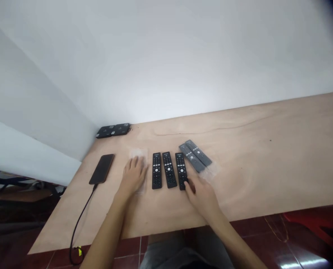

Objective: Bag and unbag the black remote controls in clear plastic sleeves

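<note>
Three black remotes lie side by side on the wooden table: a left one (pixel 156 171), a middle one (pixel 169 170) and a right one (pixel 181 166). My right hand (pixel 201 194) touches the lower end of the right remote with thumb and fingers. On a clear plastic sleeve (pixel 139 152) left of the remotes, my left hand (pixel 133 175) lies with its fingers apart. Two more remotes (pixel 194 155), in clear plastic, rest slanted behind my right hand, one partly over the other.
A phone (pixel 101 169) with a black cable (pixel 82 215) lies at the left of the table (pixel 267 149). Two flat black boxes (pixel 113 130) stand at the back left by the wall (pixel 183 56). Something red (pixel 312 220) is below the table's right front edge.
</note>
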`<state>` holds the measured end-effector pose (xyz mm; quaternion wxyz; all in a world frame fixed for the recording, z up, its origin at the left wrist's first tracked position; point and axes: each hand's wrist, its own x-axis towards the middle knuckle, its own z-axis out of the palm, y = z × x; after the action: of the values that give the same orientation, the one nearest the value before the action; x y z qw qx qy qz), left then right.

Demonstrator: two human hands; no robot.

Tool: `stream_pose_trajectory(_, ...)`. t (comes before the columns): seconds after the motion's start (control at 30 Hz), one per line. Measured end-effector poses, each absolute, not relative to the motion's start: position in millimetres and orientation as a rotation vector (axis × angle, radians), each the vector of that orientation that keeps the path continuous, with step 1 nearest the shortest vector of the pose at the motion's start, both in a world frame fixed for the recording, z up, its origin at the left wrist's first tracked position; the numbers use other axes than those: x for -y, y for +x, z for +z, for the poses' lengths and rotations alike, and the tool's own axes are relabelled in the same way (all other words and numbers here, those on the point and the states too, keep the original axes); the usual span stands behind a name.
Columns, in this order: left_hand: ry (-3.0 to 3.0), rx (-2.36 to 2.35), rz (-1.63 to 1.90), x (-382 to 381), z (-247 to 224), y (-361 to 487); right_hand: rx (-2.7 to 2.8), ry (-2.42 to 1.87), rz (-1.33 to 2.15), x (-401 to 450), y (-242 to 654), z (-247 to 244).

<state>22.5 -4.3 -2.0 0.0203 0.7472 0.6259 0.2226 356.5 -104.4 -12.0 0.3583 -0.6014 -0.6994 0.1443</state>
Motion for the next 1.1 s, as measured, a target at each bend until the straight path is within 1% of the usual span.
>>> stream_pose_trajectory(0.13, 2.353, -1.982, 0.739, 15, 14, 41, 1.777, -1.451, 0.32, 104, 365, -7)
stream_pose_trajectory(0.2, 2.475, -1.813, 0.807, 29, 29, 58, 1.775, -1.403, 0.242, 102, 376, -4)
stream_pose_trajectory(0.3, 2.576, -1.549, 0.748, 58, 38, 92, 1.863, -1.392, 0.154, 95, 394, -3)
stream_pose_trajectory(0.43, 2.647, -1.438, 0.592, 87, 22, 128, 2.07, -1.464, 0.095, 89, 407, -9)
stream_pose_trajectory(0.53, 2.669, -1.413, 0.623, 95, 6, 138, 2.13, -1.548, 0.05, 90, 407, -15)
stream_pose_trajectory(0.67, 2.685, -1.374, 0.702, 98, 0, 138, 2.107, -1.577, -0.011, 95, 403, -18)
stream_pose_trajectory(0.83, 2.651, -1.39, 0.741, 104, 3, 139, 2.093, -1.563, 0.017, 99, 401, -18)
stream_pose_trajectory(1.1, 2.658, -1.31, 0.829, 110, 0, 151, 2.048, -1.347, 0.231, 101, 402, -17)
